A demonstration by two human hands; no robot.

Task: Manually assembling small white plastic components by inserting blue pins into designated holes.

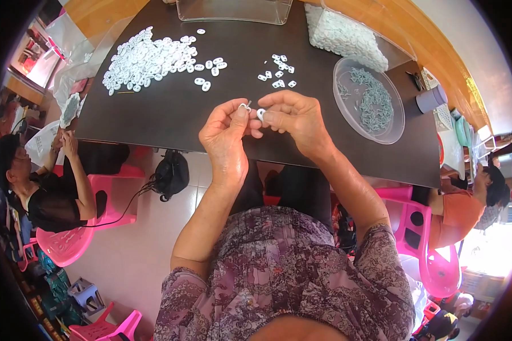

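My left hand (228, 126) is closed, pinching a small white plastic piece (244, 107) with a thin metal screw sticking up out of it. Between the thumb and fingers of my right hand (297, 120) is a white oval plastic piece (261, 114), held close beside the other part. Both hands are over the near edge of the dark table (227, 102). Beyond them lie several small white blocky pieces (279, 74). A heap of white oval pieces (148, 61) with holes spreads over the table's left side.
A round clear tray (400, 108) of grey-green screws (375, 102) sits at the right. Behind it is a clear bin (401, 46) of white parts; another clear bin (233, 21) stands at the far edge. A grey-purple cup (432, 100) is farther right. People sit on both sides.
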